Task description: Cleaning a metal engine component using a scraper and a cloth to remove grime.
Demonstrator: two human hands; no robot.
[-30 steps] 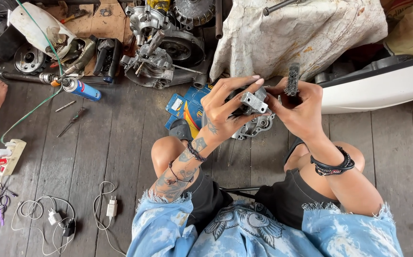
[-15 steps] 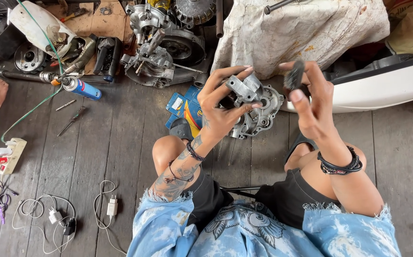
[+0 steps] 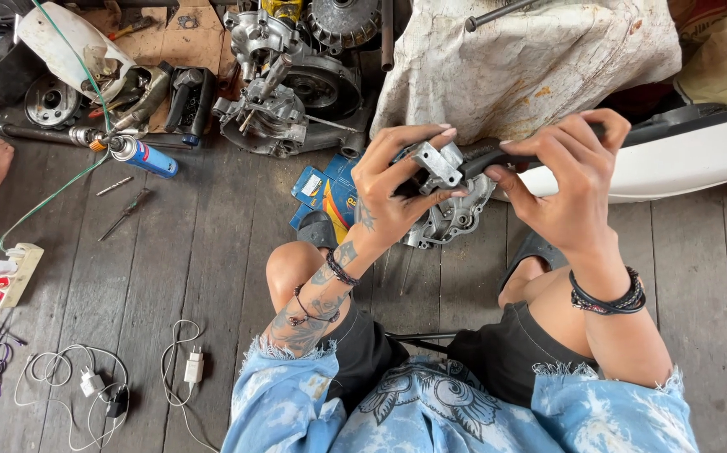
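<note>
We hold the grey metal bracket (image 3: 436, 164) up over our knees, at twelve o'clock, left hand (image 3: 393, 189) curled tight around it to steady it; our right hand (image 3: 569, 180), at three o'clock, pinches the black handle (image 3: 498, 156) against it.

Two hands work at the frame's centre, the left hand (image 3: 393, 184) and the right hand (image 3: 569, 189), sharing one small grey metal part (image 3: 439, 164) and one black handle (image 3: 489, 155), with one cast metal cover (image 3: 456, 218) under them. In the upper half lie one engine block (image 3: 284, 105), one blue spray can (image 3: 147, 158) and one white cloth (image 3: 531, 59). At the left lie one screwdriver (image 3: 124, 214), one power strip (image 3: 15, 273) and two white chargers (image 3: 193, 367), (image 3: 89, 383) at lower left.
</note>
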